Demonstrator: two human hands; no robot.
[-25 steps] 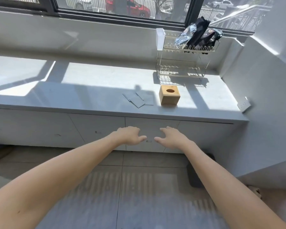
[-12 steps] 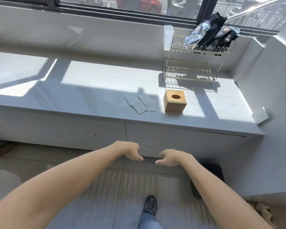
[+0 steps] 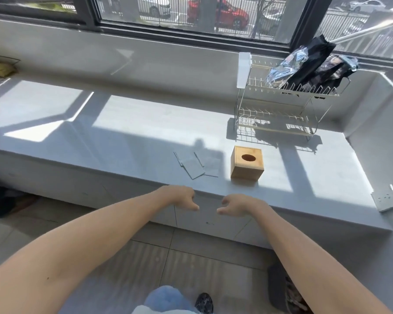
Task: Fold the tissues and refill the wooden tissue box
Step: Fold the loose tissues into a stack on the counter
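Note:
A small wooden tissue box (image 3: 247,163) with an oval hole in its top stands on the grey counter (image 3: 127,137), near its front edge. Just left of the box lie a few flat pale tissues (image 3: 196,164), overlapping each other in shadow. My left hand (image 3: 181,197) and my right hand (image 3: 237,206) hover side by side at the counter's front edge, below the tissues and the box. Both hold nothing, with fingers loosely curled and apart, thumbs pointing toward each other.
A two-tier wire dish rack (image 3: 281,105) with dark foil bags (image 3: 309,64) on top stands behind the box, by the window. A wall socket (image 3: 386,199) sits on the right wall. A dark bin (image 3: 281,288) stands on the tiled floor at the right.
The view has closed in on the counter, so box and tissues look larger. My hands have risen from in front of the cabinets to the counter's front edge.

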